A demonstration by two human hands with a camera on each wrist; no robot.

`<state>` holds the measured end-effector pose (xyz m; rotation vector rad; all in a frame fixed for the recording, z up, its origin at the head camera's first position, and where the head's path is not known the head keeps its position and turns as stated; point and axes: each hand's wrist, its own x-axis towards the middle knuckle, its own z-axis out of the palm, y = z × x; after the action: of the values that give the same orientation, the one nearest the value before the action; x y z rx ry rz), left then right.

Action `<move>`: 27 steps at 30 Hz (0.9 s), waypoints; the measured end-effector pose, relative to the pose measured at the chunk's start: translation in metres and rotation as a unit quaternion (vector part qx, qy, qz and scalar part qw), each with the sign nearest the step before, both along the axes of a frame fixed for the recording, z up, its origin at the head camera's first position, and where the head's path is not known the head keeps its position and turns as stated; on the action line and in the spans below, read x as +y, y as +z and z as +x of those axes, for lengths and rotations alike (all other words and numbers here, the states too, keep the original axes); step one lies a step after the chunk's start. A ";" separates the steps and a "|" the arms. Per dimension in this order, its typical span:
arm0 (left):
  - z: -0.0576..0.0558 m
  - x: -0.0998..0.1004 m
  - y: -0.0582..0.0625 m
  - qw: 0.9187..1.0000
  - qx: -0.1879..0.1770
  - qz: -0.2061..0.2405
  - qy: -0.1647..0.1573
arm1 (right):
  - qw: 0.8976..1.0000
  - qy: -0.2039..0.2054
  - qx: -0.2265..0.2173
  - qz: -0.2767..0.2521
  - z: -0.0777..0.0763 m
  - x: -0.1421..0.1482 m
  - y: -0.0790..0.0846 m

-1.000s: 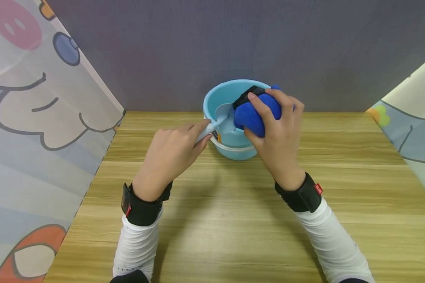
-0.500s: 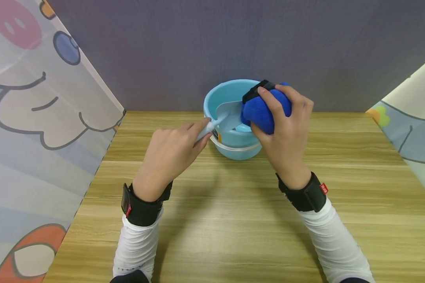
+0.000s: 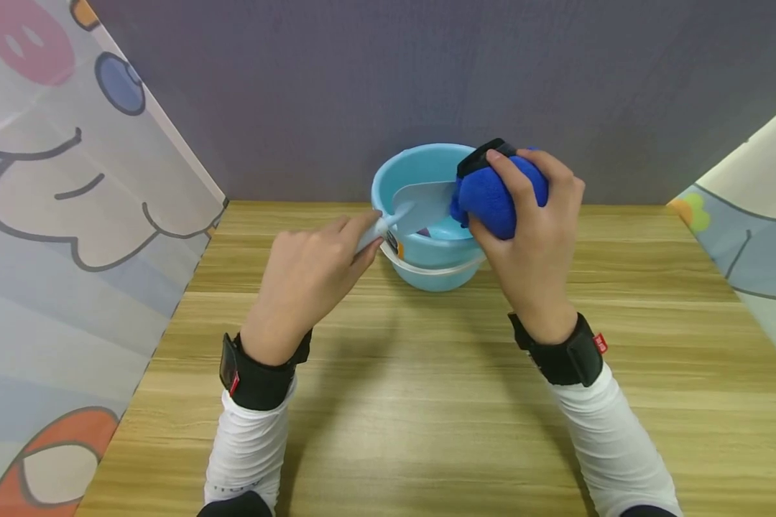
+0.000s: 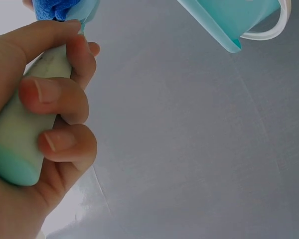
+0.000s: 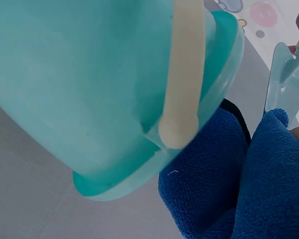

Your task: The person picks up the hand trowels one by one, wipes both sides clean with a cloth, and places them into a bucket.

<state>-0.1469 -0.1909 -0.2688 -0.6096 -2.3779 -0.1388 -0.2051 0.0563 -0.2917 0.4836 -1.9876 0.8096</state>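
My left hand [image 3: 313,276] grips the pale handle of a small light-blue shovel [image 3: 427,202] with fingers curled round it. In the left wrist view the handle [image 4: 27,124] has a teal end. The shovel's wide blade extends over the mouth of a light-blue bucket [image 3: 427,258]. With thumb and fingers, my right hand [image 3: 537,237] holds a bunched blue terry cloth [image 3: 488,201] with a black part on its upper left. The cloth sits at the blade's right end, over the bucket's right rim. In the right wrist view, folds of the cloth [image 5: 271,184] overlap the blade's end.
The bucket stands at the back of a wood-grain table [image 3: 388,402], close to a dark grey wall [image 3: 388,79]. Its white handle [image 3: 427,271] hangs at the front. A small purple patch [image 3: 423,232] shows inside it. Cartoon-printed panels [image 3: 65,237] flank the table.
My right hand has moved right and slightly up with the cloth, along the blade to its end. More of the blade and the bucket's inside now show. The left hand stays nearly still.
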 end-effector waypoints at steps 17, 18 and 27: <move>-0.024 -0.011 -0.007 0.998 0.046 0.041 0.026 | 0.999 -0.018 -0.022 -0.032 0.000 0.007 0.000; -0.027 -0.013 -0.006 0.997 0.050 0.045 0.027 | 0.999 -0.022 -0.022 -0.037 -0.001 0.008 0.001; -0.081 0.005 0.016 0.992 -0.093 0.079 0.016 | 0.997 -0.038 -0.009 -0.067 -0.005 0.018 0.010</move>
<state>-0.2278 -0.1862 -0.2528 -0.5022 -2.5249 -0.3807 -0.2102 0.0742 -0.2821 0.3206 -1.9416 0.8955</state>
